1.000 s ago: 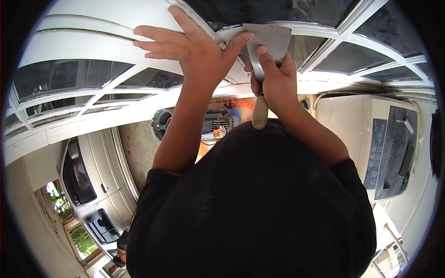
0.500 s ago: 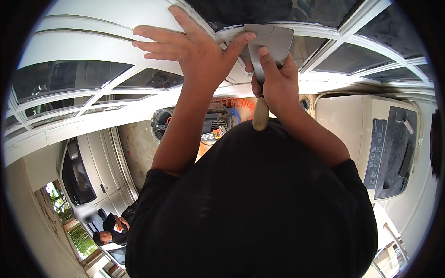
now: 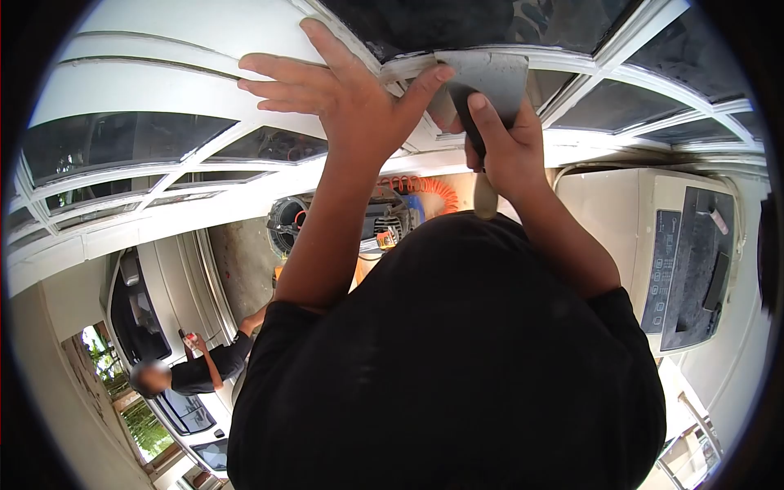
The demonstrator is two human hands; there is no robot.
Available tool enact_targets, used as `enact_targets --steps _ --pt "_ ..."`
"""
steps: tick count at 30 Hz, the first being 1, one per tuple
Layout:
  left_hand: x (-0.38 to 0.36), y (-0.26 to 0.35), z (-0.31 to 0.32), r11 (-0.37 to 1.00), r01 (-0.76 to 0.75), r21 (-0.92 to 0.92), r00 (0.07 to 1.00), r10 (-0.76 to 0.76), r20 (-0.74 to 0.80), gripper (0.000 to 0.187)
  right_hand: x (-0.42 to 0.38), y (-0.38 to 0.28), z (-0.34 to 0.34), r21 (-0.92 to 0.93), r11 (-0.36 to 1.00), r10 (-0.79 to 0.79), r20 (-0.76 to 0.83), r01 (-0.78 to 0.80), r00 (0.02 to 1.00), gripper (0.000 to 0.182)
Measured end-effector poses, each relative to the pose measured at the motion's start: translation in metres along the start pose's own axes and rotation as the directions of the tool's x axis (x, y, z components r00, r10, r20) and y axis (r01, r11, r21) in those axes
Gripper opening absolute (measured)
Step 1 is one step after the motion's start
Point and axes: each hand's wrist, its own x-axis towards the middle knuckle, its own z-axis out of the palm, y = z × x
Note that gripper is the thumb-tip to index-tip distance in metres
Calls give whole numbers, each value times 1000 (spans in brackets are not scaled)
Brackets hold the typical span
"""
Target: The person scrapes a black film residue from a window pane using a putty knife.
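Note:
My right hand (image 3: pixel 510 151) is wrapped around a putty knife (image 3: pixel 502 77), its thumb pressed on the wide grey metal blade. The pale handle (image 3: pixel 485 198) points down toward my body. The blade's straight edge lies along the white frame bar (image 3: pixel 563 55) under a dark glass pane (image 3: pixel 482 24). To the left, my left hand (image 3: pixel 359 102) is spread open against the white door frame (image 3: pixel 196 49), fingers pointing left. Its thumb reaches over to the blade's left corner.
Below the frame sit a machine (image 3: pixel 392 220) with a coiled orange hose (image 3: pixel 433 192). A beige washing machine (image 3: pixel 608 212) stands at right. Another person (image 3: pixel 200 371) in a dark shirt is beside a silver vehicle (image 3: pixel 175 286) at left. More glass panes (image 3: pixel 122 143) extend to the left.
My right hand and the putty knife have shifted right along the frame bar. My left hand has barely moved. The other person has changed position and stance near the vehicle.

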Motion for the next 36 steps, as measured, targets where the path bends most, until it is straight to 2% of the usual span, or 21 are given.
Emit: enact_targets --steps 2,4,5,7,8,9,11,12,13,15,16,18,19,21,23,25,26,28,29,31,36 --pt "2 0 0 1000 -5 -18 1000 5 -15 137 -1 -7 -15 -114 992 -44 98 55 994 25" --pt "0 3 2 998 -11 -67 993 3 -119 112 -5 -12 -29 -251 966 -17 138 52 990 25" --pt "-1 0 1 998 -1 -65 993 -7 -119 112 -6 -11 -34 -320 942 -39 184 97 982 25" --pt "0 -6 -3 987 34 -157 999 -31 18 115 -9 -13 -33 -287 956 -15 143 56 990 25" --pt "-2 1 -3 976 7 -218 994 -30 -102 90 -13 -14 -34 -245 969 7 92 16 996 25" --pt "-7 -3 -8 975 16 -222 994 -40 -103 90 -16 -15 -34 -255 967 11 94 13 996 25" --pt "-14 -13 -22 910 -308 -278 927 222 -301 71 -17 -17 -35 -240 970 -5 128 36 992 22" --pt "-20 2 -35 911 -283 -300 910 156 -384 35 -17 -17 -36 -168 986 7 151 18 989 23" --pt "-31 6 -46 911 -281 -302 910 152 -387 35 -19 -16 -37 -173 985 7 150 19 989 23" --pt "-44 9 -59 807 -230 -544 972 217 -88 29 -20 -17 -38 -134 991 40 199 -13 979 28" --pt "-40 13 -58 811 -227 -540 973 210 -94 29 -21 -16 -36 -140 990 40 208 -11 977 28" --pt "-27 27 -52 670 288 -684 951 -116 286 21 -23 -16 -33 -70 997 52 261 -35 964 36" --pt "-27 29 -49 672 289 -682 952 -127 279 21 -23 -16 -30 -75 997 54 273 -35 960 36" --pt "-27 32 -45 440 456 -774 884 -122 451 17 -23 -17 -24 -19 1000 -11 362 19 932 41" --pt "-22 34 -49 391 490 -779 868 -139 476 17 -22 -20 -16 3 1000 -26 355 26 935 42" --pt "-16 34 -51 519 384 -764 922 -180 342 17 -14 -23 -10 -130 978 193 252 -165 948 43" --pt "-12 28 -56 683 269 -679 955 -98 280 23 -9 -18 -5 -96 981 185 237 -166 954 40" --pt "-11 18 -59 965 -111 -237 993 97 -70 58 -6 -16 5 -66 974 226 234 -216 946 37" --pt "-7 12 -60 965 -114 -237 993 101 -67 58 -4 -15 12 -37 964 266 234 -265 935 34" --pt "3 3 -62 989 -114 -93 992 109 -62 117 -5 -13 23 -45 956 295 180 -292 938 31" --pt "10 8 -48 999 -22 30 998 20 61 134 -7 -9 34 50 980 187 63 -190 980 30"
